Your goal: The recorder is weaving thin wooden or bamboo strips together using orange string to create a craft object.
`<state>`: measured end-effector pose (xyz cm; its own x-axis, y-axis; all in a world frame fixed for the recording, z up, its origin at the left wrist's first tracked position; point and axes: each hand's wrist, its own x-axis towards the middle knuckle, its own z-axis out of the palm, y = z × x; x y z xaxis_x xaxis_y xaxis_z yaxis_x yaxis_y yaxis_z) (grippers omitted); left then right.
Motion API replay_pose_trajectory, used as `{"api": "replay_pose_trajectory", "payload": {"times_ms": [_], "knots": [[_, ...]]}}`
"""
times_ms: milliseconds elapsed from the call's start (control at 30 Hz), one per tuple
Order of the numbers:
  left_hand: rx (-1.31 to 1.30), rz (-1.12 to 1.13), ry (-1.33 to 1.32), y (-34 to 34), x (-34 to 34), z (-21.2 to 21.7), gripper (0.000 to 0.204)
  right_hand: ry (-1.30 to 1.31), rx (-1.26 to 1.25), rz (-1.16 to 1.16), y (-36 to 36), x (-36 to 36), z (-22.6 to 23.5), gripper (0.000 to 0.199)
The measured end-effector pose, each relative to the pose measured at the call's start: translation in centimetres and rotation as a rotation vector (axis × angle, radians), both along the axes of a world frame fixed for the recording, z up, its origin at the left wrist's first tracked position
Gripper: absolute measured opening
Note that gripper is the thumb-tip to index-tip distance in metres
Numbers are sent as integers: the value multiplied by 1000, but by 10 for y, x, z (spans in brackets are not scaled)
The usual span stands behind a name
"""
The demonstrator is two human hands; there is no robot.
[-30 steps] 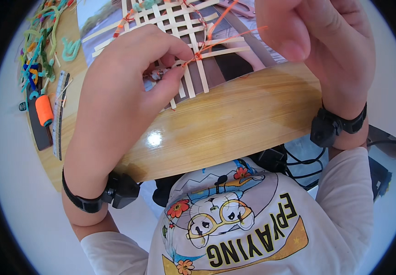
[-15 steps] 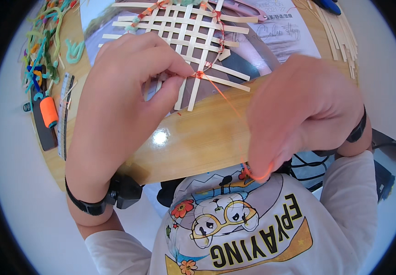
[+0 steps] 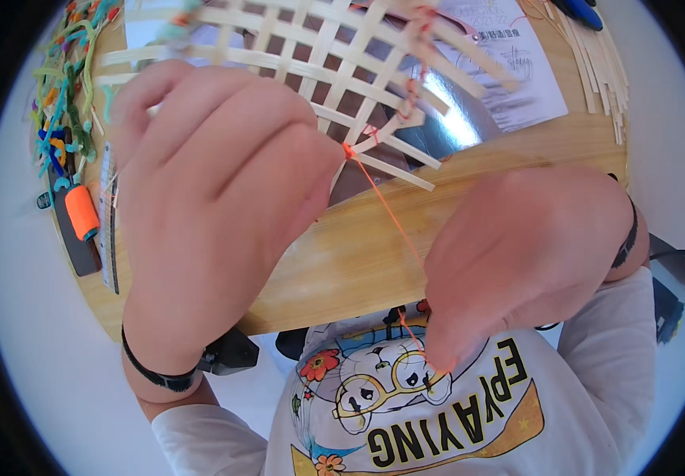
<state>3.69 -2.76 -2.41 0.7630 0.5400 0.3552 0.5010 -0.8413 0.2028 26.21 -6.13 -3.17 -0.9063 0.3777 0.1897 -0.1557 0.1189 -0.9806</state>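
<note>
A woven lattice of pale bamboo strips (image 3: 334,55) is lifted over a round wooden table (image 3: 358,254). My left hand (image 3: 216,198) pinches the lattice at a crossing where an orange thread (image 3: 386,210) is knotted. From that knot the thread runs taut, down and to the right, into my right hand (image 3: 517,254). My right hand is closed on the thread's end, low over my shirt front, near the table's front edge. Other orange ties show along the lattice's right side.
A heap of coloured cords (image 3: 61,103) lies at the table's left, with an orange-capped tool (image 3: 81,214) and a ruler (image 3: 109,214) beside it. A printed sheet (image 3: 509,63) and loose bamboo strips (image 3: 596,55) lie at the back right. A shiny sheet (image 3: 453,127) lies under the lattice.
My right hand has come down from the lattice toward my chest, drawing the orange thread tight. The lattice and my left hand now sit closer to the camera.
</note>
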Motion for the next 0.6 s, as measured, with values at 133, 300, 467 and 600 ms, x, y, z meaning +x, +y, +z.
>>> {"api": "replay_pose_trajectory", "payload": {"times_ms": [133,300,467,600], "knots": [[209,-29,-209,-4,-6,7,29,75,14,51,-1,-1,1,11],[348,42,-62,-15,-11,12,32,86,-22,84,-4,-5,0,11],[332,37,-88,-16,-13,13,32,58,-73,108,-6,-5,1,11],[278,14,-119,-11,-9,14,32,35,-62,114,-3,-3,3,11]]}}
